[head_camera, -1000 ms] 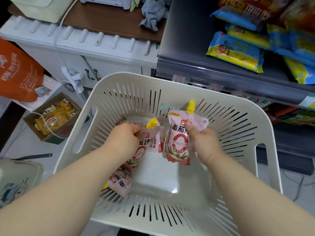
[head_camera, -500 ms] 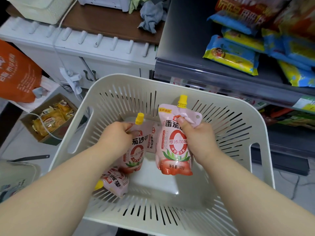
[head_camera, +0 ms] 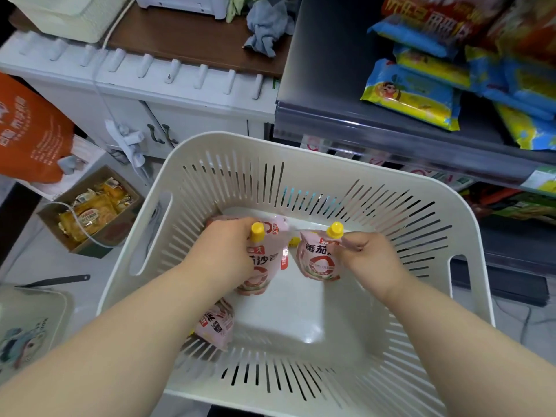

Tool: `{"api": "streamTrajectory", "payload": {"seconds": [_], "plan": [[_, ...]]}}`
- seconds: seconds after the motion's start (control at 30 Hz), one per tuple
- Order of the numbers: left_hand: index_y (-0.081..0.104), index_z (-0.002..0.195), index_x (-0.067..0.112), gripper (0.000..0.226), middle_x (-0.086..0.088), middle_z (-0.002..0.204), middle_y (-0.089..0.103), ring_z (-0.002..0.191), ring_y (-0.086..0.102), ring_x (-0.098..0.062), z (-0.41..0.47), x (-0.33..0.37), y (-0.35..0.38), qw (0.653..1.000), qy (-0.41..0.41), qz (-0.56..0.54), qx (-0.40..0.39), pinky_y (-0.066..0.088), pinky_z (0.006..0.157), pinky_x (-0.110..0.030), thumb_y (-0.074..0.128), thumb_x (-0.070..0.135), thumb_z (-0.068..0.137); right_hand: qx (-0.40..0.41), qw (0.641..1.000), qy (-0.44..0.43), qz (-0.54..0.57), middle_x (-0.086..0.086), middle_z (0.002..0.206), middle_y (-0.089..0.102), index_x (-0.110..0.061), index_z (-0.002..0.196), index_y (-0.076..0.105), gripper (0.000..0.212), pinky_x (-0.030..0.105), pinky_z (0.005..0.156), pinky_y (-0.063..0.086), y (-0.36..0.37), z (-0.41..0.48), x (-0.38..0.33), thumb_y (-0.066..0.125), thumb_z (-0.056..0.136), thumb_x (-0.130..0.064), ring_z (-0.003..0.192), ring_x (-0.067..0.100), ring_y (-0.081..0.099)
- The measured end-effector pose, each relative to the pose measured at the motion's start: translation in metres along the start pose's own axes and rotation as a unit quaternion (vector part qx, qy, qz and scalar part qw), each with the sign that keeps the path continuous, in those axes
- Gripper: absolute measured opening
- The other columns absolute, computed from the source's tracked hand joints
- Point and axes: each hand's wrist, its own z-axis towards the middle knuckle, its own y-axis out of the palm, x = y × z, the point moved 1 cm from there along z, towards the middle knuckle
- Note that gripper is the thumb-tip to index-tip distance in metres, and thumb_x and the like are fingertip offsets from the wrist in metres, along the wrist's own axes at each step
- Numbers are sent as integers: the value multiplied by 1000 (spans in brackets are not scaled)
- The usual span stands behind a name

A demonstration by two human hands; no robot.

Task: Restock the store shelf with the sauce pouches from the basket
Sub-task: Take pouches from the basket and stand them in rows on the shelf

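Note:
A white slotted basket (head_camera: 469,224) sits below me in front of the grey store shelf (head_camera: 331,94). My left hand (head_camera: 228,251) grips a pink sauce pouch with a yellow cap (head_camera: 264,260) by its top, upright inside the basket. My right hand (head_camera: 370,260) pinches the top corner of a second pink pouch (head_camera: 316,260) beside it. A third pouch (head_camera: 216,323) lies on the basket floor under my left forearm, and part of another shows behind my left hand.
Blue and yellow snack packs (head_camera: 412,94) fill the right side of the shelf. A white cabinet (head_camera: 168,94) stands at the left, with a cardboard box of snacks (head_camera: 90,212) and an orange bag (head_camera: 27,136) on the floor.
Both pouches have come down lower in the basket than half a second ago, and the right pouch has moved right, away from the left one. The view has shifted slightly.

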Motion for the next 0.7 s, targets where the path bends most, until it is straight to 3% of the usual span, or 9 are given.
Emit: {"api": "streamTrajectory", "payload": {"seconds": [0.1, 0.17, 0.27, 0.33, 0.47, 0.5, 0.6, 0.7], "plan": [[45, 68, 37, 22, 6, 79, 56, 88, 57, -25, -2, 1, -2, 1000, 5, 22, -14, 40, 68, -28, 54, 20, 80, 20, 998, -29, -51, -13, 57, 56, -33, 56, 59, 37, 11, 51, 37, 7, -2, -3, 66, 82, -8, 62, 7, 51], [41, 59, 39, 29, 9, 72, 51, 81, 53, -21, -2, 2, 1, 999, 23, 26, -22, 40, 66, -28, 60, 39, 80, 25, 994, -50, -96, -15, 72, 64, -42, 66, 63, 24, 16, 65, 45, 9, -1, -7, 72, 78, -24, 73, 8, 57], [63, 77, 40, 8, 10, 77, 62, 83, 56, -18, -1, 2, 4, 998, 57, -3, -7, 38, 67, -25, 61, 35, 83, 12, 972, -90, -217, -13, 84, 60, -36, 91, 72, 13, 30, 78, 48, 8, 2, -9, 71, 78, -34, 87, 14, 58], [70, 98, 34, 18, 6, 96, 71, 94, 61, -18, 1, 1, 8, 997, 72, 13, -3, 43, 74, -25, 60, 26, 85, 7, 960, -132, -248, -11, 75, 52, -20, 87, 74, 10, 34, 76, 47, 7, 6, -6, 69, 82, -26, 86, 20, 57], [71, 104, 29, 29, -1, 104, 71, 101, 62, -25, 1, 2, 7, 990, 139, 30, 16, 44, 81, -26, 51, 28, 84, 53, 974, -123, -183, -8, 62, 41, -3, 75, 72, 12, 31, 65, 37, 5, 11, 3, 72, 80, -14, 71, 22, 48], [72, 103, 28, 29, -2, 102, 72, 100, 63, -25, 1, 1, 7, 989, 142, 23, 25, 43, 81, -24, 52, 28, 82, 58, 979, -110, -159, -7, 62, 41, -5, 71, 72, 11, 31, 64, 35, 4, 12, 5, 72, 80, -12, 71, 22, 47], [73, 99, 25, 18, 2, 97, 73, 95, 64, -19, 7, -2, 8, 994, 96, -17, 40, 44, 81, -23, 66, 30, 83, 71, 994, -59, -55, 1, 61, 43, -19, 48, 55, 36, 28, 62, 32, 3, 13, 8, 74, 77, -9, 69, 23, 46], [71, 104, 27, 23, 7, 105, 70, 100, 60, -11, 7, -7, 10, 995, 52, -87, -9, 40, 83, -17, 69, 21, 81, 53, 992, 1, 112, 6, 70, 59, -11, 62, 65, 18, 21, 59, 42, 4, 11, 12, 74, 76, -5, 64, 15, 57]]}}
